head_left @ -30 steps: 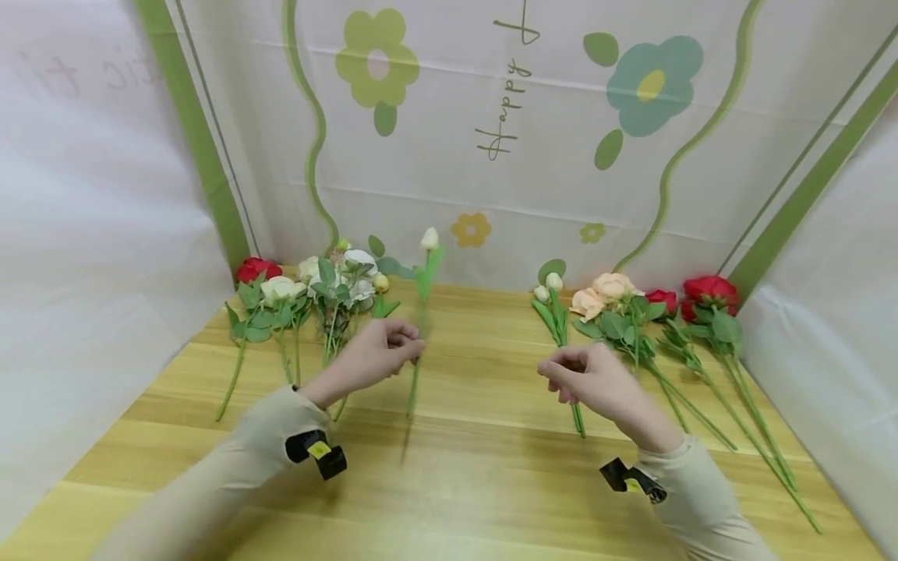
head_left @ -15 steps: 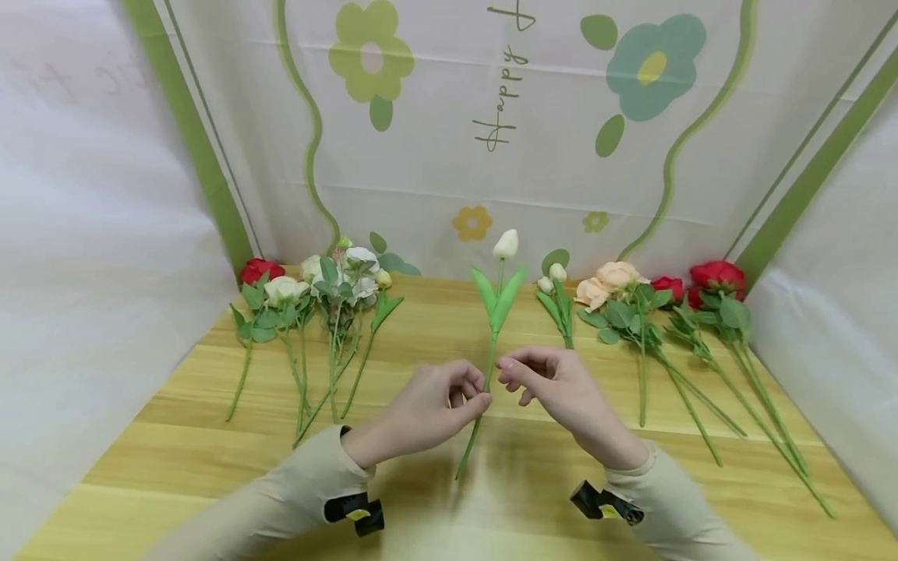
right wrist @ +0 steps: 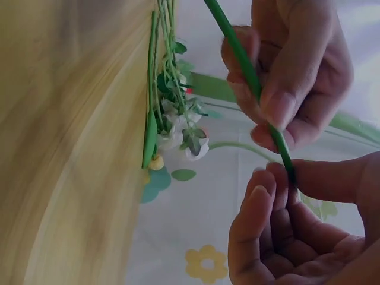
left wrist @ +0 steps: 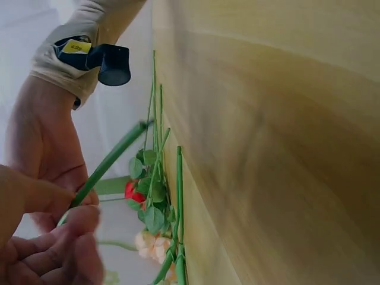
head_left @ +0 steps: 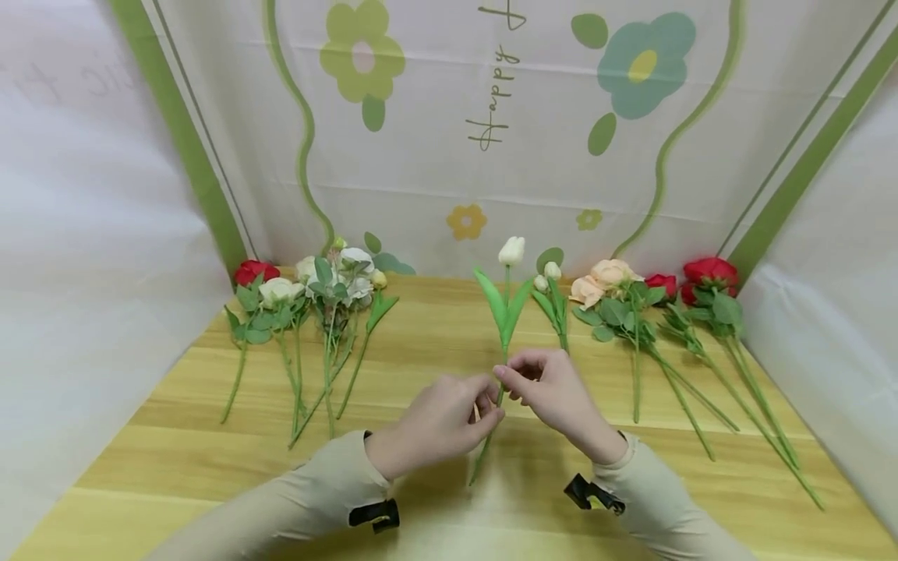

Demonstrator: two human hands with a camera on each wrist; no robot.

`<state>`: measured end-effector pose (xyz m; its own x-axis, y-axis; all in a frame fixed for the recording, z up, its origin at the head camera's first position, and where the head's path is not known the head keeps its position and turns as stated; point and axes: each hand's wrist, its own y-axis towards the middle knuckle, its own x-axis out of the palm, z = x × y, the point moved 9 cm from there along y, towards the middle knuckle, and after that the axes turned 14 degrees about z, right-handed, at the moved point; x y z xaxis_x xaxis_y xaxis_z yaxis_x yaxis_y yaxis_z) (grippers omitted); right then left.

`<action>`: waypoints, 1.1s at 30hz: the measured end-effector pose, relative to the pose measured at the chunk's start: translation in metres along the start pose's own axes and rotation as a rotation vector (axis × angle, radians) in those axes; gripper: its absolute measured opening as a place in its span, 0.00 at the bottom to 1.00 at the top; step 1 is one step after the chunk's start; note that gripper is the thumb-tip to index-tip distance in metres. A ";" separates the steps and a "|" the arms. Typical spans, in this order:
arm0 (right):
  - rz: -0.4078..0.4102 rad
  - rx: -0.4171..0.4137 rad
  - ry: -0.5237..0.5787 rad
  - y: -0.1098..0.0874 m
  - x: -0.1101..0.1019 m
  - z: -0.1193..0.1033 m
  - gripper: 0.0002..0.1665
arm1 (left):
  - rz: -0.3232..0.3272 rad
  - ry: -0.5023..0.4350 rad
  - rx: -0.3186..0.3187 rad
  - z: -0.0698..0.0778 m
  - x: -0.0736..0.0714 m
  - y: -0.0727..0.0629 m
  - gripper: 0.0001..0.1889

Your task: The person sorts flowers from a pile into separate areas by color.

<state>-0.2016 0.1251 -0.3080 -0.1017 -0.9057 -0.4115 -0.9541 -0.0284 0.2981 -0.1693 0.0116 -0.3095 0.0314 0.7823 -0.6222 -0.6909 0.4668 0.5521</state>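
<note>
A white tulip (head_left: 511, 252) with two long green leaves stands roughly upright, a little tilted, between the two hands. My left hand (head_left: 440, 425) pinches its green stem (right wrist: 240, 56) low down, between thumb and fingers. Just above, my right hand (head_left: 554, 393) pinches the same stem between thumb and fingertips. The stem's lower end pokes out below the left hand, over the table. In the right wrist view, the right hand's thumb (right wrist: 332, 178) presses on the stem; the blossom is out of that view.
Two white tulips (head_left: 552, 273) lie right behind the right hand. Peach roses (head_left: 610, 274) and red roses (head_left: 710, 273) lie farther right on the wooden table (head_left: 175, 467). At left lie a red rose (head_left: 256, 272), white flowers (head_left: 281, 291) and a yellowish tulip (head_left: 379, 279). A printed cloth (head_left: 421, 156) hangs behind.
My left hand has carried the tulip rightward from beside the left flowers to the middle. My right hand has moved left and toward the stem, and now pinches it.
</note>
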 end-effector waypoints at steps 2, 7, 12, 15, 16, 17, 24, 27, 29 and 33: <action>0.001 0.024 -0.023 0.004 -0.005 0.007 0.09 | -0.027 0.010 -0.010 -0.002 0.003 -0.001 0.02; 0.021 0.062 -0.187 0.028 -0.029 0.031 0.10 | -0.078 0.039 -0.075 -0.013 0.000 -0.006 0.04; 0.006 0.127 -0.360 0.056 -0.054 0.061 0.12 | -0.096 0.090 -0.089 -0.021 -0.006 -0.008 0.05; -0.036 0.128 -0.449 0.070 -0.058 0.074 0.12 | -0.113 0.113 -0.099 -0.025 -0.009 -0.009 0.06; -0.047 0.118 -0.470 0.075 -0.058 0.077 0.13 | -0.119 0.121 -0.106 -0.027 -0.010 -0.010 0.06; -0.057 0.105 -0.495 0.079 -0.058 0.080 0.13 | -0.126 0.129 -0.117 -0.029 -0.011 -0.010 0.07; -0.110 0.138 -0.554 0.101 -0.047 0.099 0.21 | -0.172 0.171 -0.173 -0.045 -0.015 -0.018 0.08; -0.123 0.159 -0.566 0.107 -0.042 0.105 0.26 | -0.186 0.186 -0.190 -0.049 -0.016 -0.021 0.08; -0.124 0.169 -0.590 0.110 -0.041 0.108 0.27 | -0.200 0.189 -0.203 -0.050 -0.017 -0.021 0.08; -0.120 0.193 -0.661 0.114 -0.042 0.112 0.24 | -0.228 0.181 -0.221 -0.053 -0.016 -0.020 0.09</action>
<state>-0.3372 0.2069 -0.3531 -0.0842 -0.4517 -0.8882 -0.9962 0.0195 0.0846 -0.1937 -0.0325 -0.3398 0.0882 0.5734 -0.8145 -0.8210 0.5049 0.2666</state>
